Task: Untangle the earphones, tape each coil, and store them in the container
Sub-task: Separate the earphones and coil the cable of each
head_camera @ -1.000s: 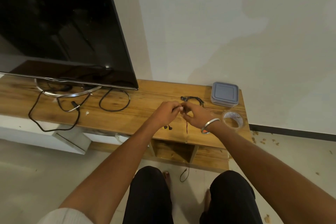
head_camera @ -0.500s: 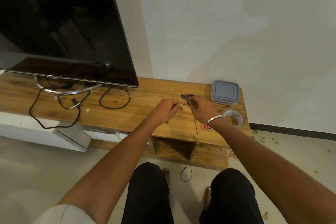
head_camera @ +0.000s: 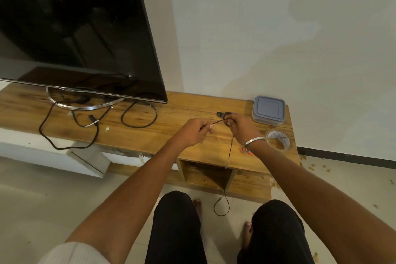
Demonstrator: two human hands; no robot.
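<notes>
While a second ago both hands sat knuckle to knuckle over one small knot of wire, the head view now shows them drawn apart above the wooden TV stand [head_camera: 162, 133], with a short stretch of dark earphone cable [head_camera: 218, 122] pulled taut between them. The left hand [head_camera: 194, 133] has moved off to the left, its fingers curled and pinching one end of that stretch; the right hand [head_camera: 241, 127], a metal bangle [head_camera: 252, 141] on its wrist, is curled round the cable at the other end, just in front of the small earphone bundle [head_camera: 224, 113] lying on the stand. From the right hand a longer run now hangs down past the stand's front edge, and its plug end [head_camera: 220, 199] curls on the floor between the person's feet. I judge that the tangle is loosening, a free length has been worked out, and untangling is under way but unfinished. No coil is formed or taped: the clear tape roll [head_camera: 278, 140] lies untouched by the right wrist, and the lidded grey container [head_camera: 269, 109] stands closed at the stand's far right corner.
</notes>
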